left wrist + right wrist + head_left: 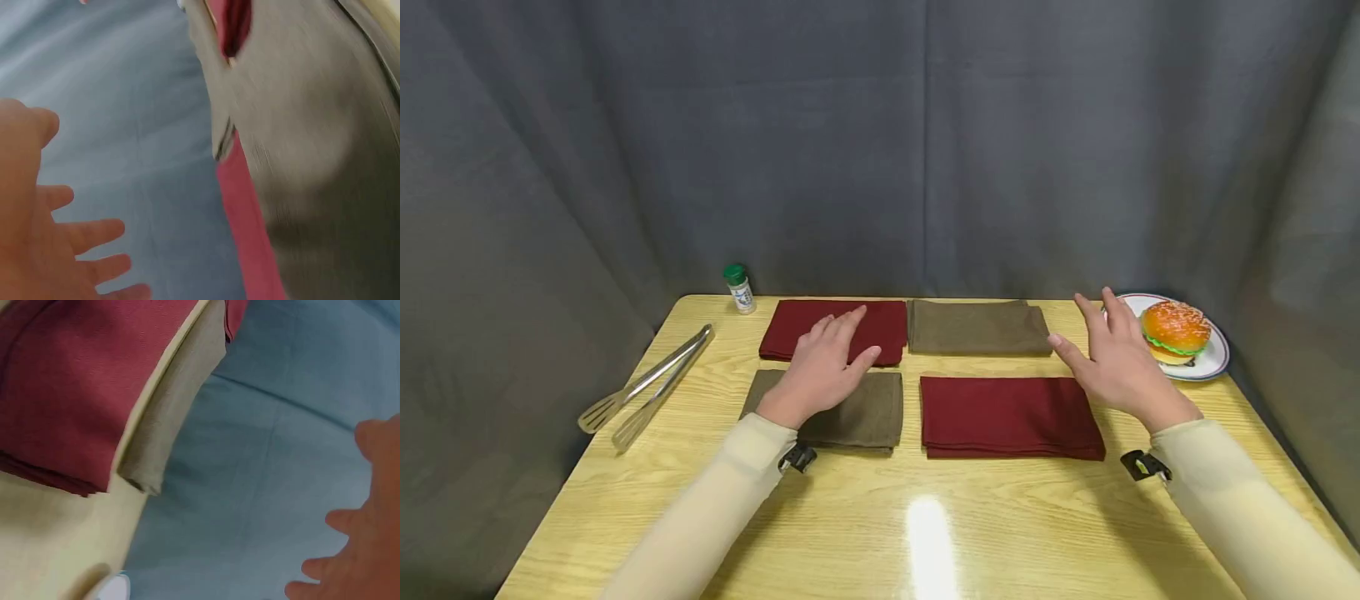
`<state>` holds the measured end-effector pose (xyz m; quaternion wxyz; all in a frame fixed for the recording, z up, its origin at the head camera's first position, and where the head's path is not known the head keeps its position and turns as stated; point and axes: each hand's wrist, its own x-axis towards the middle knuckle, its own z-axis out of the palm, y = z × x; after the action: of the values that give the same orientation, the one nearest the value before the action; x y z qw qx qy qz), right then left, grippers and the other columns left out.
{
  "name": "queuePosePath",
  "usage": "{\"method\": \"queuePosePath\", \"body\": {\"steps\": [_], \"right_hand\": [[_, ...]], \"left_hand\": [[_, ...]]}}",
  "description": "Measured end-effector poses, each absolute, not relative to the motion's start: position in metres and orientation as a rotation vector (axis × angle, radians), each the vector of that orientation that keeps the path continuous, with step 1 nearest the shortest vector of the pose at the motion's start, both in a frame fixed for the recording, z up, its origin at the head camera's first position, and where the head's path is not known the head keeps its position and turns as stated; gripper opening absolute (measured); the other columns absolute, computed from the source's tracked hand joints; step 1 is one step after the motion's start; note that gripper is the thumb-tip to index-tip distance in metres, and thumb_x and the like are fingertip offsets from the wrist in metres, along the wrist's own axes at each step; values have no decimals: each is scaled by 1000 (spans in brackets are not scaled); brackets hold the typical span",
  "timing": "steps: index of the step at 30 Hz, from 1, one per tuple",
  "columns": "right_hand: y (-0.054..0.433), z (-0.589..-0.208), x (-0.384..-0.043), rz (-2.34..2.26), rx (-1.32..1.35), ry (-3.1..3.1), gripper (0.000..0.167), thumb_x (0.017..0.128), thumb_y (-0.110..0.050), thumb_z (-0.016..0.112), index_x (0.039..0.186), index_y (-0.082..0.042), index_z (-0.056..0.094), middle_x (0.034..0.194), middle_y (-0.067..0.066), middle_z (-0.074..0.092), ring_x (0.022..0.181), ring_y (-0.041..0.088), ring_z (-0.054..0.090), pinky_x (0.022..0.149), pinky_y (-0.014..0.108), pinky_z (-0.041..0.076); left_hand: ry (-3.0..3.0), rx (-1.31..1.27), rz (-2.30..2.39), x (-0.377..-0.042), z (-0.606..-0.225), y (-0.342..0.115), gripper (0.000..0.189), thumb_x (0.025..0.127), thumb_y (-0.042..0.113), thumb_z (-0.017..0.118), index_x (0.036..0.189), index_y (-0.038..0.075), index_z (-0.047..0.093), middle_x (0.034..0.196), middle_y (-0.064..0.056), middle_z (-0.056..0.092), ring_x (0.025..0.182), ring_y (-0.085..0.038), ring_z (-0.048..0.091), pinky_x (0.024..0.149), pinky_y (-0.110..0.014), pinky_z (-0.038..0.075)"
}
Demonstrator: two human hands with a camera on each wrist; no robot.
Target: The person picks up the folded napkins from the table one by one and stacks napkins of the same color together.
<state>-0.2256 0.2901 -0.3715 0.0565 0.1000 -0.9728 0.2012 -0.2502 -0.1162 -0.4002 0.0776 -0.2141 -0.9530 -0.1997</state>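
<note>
Four folded cloths lie in two rows on the table. At the back are a dark red cloth [797, 325] on the left and an olive-brown cloth [977, 327] on the right. In front, an olive-brown cloth [865, 417] lies left and a dark red cloth [1007, 417] right. My left hand [823, 367], fingers spread and holding nothing, hovers over the left pair. Over the right end of the front red cloth and the table beside it, my right hand [1116, 358] is raised, its fingers extended and free of any object. Both wrist views show spread fingers against the grey curtain.
Metal tongs [662, 375] lie at the left of the wooden table [842, 525]. A green-capped shaker bottle [740, 292] stands at the back left. On the right, a plate [1217, 358] carries a toy-like hamburger [1176, 329]. Grey curtains [880, 150] hang behind and beside the table.
</note>
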Motion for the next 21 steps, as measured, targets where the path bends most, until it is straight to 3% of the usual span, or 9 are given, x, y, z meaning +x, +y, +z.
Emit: {"method": "queuePosePath", "body": {"steps": [6,12,15,18,21], "right_hand": [[313,-389,-225,854,319,-2952,77,102,-49,43,154,1,14,156,34,-1,141,54,-2,103,73,9],[334,-410,-223,1000,295,-3024,77,102,-52,43,156,-5,15,154,32,20,139,53,18,103,70,20],[337,-422,-223,1029,256,-3065,77,100,-54,44,156,-8,18,151,34,25,135,55,27,101,69,26],[338,-432,-221,1031,233,-3089,76,100,-55,45,155,-7,24,147,37,31,131,56,32,99,68,29],[337,-438,-219,1037,229,-3105,74,99,-55,46,153,-6,29,144,37,35,130,55,35,98,67,30]], "left_hand": [[-2872,-720,-738,-247,-406,-83,69,101,54,40,156,15,22,140,-9,50,121,-29,44,102,-48,35],[-2988,-738,-763,-241,-416,-51,73,100,55,41,156,13,20,109,-10,64,118,-30,49,104,-42,35],[-3030,-705,-754,-240,-422,-43,73,99,52,46,155,11,22,86,-5,67,118,-33,54,109,-44,32],[-3091,-728,-775,-238,-428,-38,72,100,49,47,155,10,23,61,2,57,83,-25,65,98,-41,42],[-3151,-746,-804,-237,-431,-34,70,100,49,46,155,10,25,56,1,52,55,-15,52,84,-36,48]]}}
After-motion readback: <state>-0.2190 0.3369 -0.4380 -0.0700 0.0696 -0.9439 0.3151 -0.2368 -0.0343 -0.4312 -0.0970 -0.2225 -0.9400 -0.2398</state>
